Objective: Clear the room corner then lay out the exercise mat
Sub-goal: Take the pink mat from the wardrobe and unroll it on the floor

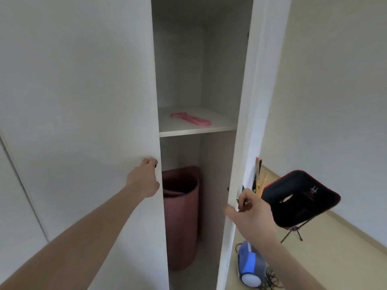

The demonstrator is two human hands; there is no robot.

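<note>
White walls and pale flooring are framing a tall white wardrobe (83, 91) standing with both doors ajar. Fingers of the left hand (144, 178) are curling round the small dark knob on the left door (104, 206); those of the right hand (249, 208) are pinching the handle at the edge of the right door (245, 122). Between the doors, the rolled exercise mat (181, 216), a dull red, is standing upright on the wardrobe floor under a shelf (196, 130) carrying a pink object (190, 119). Right of the wardrobe, a folding chair (299, 197) and a blue appliance (250, 262) are occupying the corner. I judge the mat is being fetched; next, one hand should be letting go and reaching in for the roll, though the corner is looking uncleared.
</note>
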